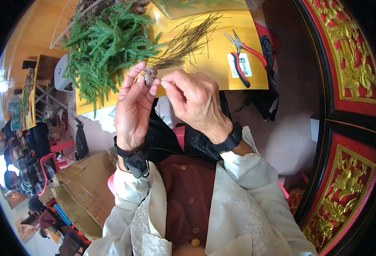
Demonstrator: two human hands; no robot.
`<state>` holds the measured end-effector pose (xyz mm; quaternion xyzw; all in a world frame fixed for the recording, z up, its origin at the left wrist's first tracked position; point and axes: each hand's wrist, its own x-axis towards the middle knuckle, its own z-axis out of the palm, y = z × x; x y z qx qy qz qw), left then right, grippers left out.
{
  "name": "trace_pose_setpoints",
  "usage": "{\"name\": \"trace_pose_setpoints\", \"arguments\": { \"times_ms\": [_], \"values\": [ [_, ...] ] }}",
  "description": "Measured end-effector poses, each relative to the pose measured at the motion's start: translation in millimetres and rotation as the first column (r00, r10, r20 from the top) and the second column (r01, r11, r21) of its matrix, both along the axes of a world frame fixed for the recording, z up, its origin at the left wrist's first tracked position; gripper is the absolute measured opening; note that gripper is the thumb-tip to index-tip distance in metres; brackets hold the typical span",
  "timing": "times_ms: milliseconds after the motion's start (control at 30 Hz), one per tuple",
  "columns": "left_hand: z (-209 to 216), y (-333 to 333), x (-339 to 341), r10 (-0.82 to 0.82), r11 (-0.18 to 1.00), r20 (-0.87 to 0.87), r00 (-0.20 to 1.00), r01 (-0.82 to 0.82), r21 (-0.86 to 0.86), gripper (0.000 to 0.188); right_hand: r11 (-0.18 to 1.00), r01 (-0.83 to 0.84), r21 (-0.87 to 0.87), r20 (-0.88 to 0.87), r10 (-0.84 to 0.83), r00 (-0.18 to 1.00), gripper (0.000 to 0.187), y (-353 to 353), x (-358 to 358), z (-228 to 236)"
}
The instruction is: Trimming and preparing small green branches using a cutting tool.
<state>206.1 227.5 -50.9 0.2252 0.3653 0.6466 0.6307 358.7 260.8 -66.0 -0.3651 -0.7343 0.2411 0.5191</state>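
Above the table's near edge, my left hand (133,111) holds a small brown pine cone (150,76) between its thumb and fingers. A thin wire (140,77) shows beside the cone. Close to the cone's right side, my right hand (198,102) is closed in a pinch, thumb against forefinger, on what looks like the end of the thin wire. Beyond my hands a loose bundle of thin dark wires (188,42) lies on the table. Green artificial fir sprigs (106,47) are heaped at its left.
Red-and-black-handled pliers (242,55) lie on a white printed label (240,65) at the right of the yellow table (256,79). A clear container (205,9) stands at the back. A cardboard box (83,187) is at lower left; a carved red-and-gold panel (346,47) stands right. People sit far left.
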Motion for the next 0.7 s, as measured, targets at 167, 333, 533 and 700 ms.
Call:
{"name": "trace_pose_setpoints", "arguments": {
  "times_ms": [167,333,533,700],
  "values": [
    [-6,1,4,-0.021,1.0,0.007,1.0,0.02,0.005,0.031,1.0,0.011,0.013,0.007,-0.011,1.0,0.009,1,3,-3],
    [-11,1,5,-0.062,0.998,0.013,0.998,0.062,0.004,0.029,1.0,0.016,0.019,0.01,-0.016,1.0,0.01,1,6,-4],
    [-7,-1,11,-0.126,0.991,0.048,0.991,0.128,-0.039,0.027,0.999,-0.007,0.033,-0.015,0.008,1.0,0.009,1,8,-7],
    [-1,-2,18,-0.049,0.997,-0.137,0.989,0.041,-0.062,0.027,0.998,-0.006,0.06,0.028,0.004,1.0,0.008,1,7,-10]
  ]
}}
